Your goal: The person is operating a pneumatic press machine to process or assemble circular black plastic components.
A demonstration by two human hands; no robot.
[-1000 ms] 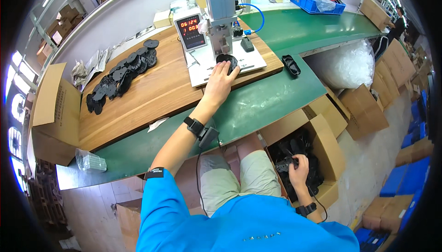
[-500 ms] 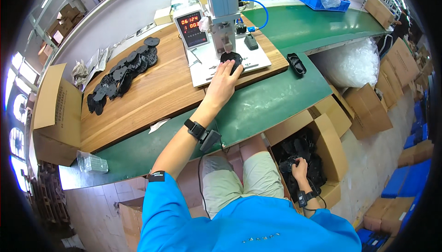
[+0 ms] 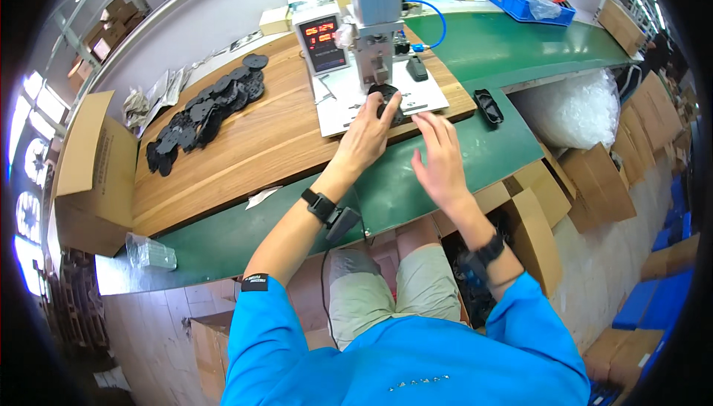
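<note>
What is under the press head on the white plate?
A black round part lies under the press, on the white plate. The left hand covers its near edge.

- Long green worktop [image 3: 520, 50] curving through the room, topped by a wooden board [image 3: 245, 146].
- Pale wall [image 3: 223, 5] behind it.
- Open cardboard boxes [image 3: 587, 176] on the grey floor [image 3: 594, 257].
- Bright windows [image 3: 30, 161] at left.

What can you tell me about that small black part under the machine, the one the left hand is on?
The black part is a small, roundish, dark piece, plastic by its look. It lies on the white plate beneath the grey press, on the wooden bench. The left hand rests its fingertips on it, hiding part of its shape; the right hand hovers open nearby, not touching it.
</note>
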